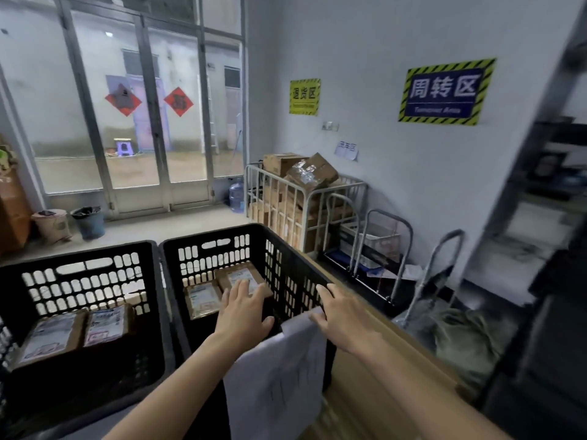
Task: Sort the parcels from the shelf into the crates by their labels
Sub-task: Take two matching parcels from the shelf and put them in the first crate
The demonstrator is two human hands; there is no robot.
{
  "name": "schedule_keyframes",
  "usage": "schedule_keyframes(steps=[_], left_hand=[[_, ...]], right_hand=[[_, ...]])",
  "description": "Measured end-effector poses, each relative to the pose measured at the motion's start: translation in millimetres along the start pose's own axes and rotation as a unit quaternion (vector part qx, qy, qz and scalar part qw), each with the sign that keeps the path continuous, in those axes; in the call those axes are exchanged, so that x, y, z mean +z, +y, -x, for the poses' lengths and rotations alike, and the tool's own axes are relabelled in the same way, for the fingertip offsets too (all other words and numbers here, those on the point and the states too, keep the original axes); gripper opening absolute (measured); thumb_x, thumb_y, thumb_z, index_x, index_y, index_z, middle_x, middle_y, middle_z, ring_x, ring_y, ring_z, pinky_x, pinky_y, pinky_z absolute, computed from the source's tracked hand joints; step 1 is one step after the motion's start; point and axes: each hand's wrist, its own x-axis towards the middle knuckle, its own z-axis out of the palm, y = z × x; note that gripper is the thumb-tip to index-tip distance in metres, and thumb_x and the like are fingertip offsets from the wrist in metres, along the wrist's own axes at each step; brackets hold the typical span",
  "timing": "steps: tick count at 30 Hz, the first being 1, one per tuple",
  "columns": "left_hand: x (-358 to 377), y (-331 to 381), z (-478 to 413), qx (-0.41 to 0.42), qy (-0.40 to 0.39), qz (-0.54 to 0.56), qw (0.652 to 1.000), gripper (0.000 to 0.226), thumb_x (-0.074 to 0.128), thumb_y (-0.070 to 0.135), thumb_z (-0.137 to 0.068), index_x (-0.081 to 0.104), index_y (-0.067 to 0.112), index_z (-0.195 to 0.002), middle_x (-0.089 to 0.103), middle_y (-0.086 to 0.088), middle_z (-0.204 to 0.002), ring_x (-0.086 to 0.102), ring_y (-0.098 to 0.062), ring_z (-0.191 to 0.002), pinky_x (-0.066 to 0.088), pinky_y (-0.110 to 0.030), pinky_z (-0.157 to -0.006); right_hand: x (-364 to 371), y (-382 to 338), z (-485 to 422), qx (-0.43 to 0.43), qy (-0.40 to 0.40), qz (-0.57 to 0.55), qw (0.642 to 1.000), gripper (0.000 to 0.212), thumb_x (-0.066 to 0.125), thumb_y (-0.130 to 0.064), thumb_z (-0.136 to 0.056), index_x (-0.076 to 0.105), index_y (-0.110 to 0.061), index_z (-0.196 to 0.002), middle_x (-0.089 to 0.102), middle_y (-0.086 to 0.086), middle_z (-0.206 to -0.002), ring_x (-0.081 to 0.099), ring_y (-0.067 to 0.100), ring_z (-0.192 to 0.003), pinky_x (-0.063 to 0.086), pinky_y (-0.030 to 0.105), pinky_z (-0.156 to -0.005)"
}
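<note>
Left hand [243, 312] wide over parcel [232, 273] in crate [206, 234]; right hand [343, 319] wide beside paper sheet [276, 376] draping rim.

We stand in a parcel depot: zone signs [446, 93] on the wall, a cage trolley [295, 198] of cartons, black crates [219, 249] holding labelled parcels [235, 277].

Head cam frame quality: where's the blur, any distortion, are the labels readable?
Head view: shelf at right smeared by blur; door frames bow from wide-angle distortion; soft daylight, no harsh glare; blue wall sign legible, parcel labels in the right crate too soft to read.
</note>
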Motion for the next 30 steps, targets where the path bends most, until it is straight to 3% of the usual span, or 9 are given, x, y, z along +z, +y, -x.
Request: schedule_keyframes(steps=[11, 30], left_hand=[[0, 106, 30, 0.142, -0.009, 0.037, 0.989, 0.069, 0.048, 0.044, -0.091, 0.016, 0.022, -0.147, 0.007, -0.011, -0.157, 0.003, -0.028, -0.146, 0.006, -0.042, -0.118], [13, 340, 128, 0.329, -0.025, 0.101, 0.939, 0.069, 0.051, 0.045, -0.087, 0.020, 0.023, -0.146, 0.010, -0.012, -0.156, 0.006, -0.029, -0.145, 0.010, -0.042, -0.118]], right_hand=[[-58, 65, 113, 0.145, 0.057, 0.046, 0.987, 0.063, 0.045, -0.043, -0.093, 0.024, -0.016, -0.146, 0.028, 0.010, -0.151, 0.029, 0.026, -0.137, 0.024, 0.038, -0.111], [-150, 187, 359, 0.355, 0.115, 0.069, 0.925, 0.060, 0.041, -0.042, -0.095, 0.020, -0.018, -0.147, 0.023, 0.004, -0.153, 0.025, 0.023, -0.139, 0.023, 0.035, -0.113]])
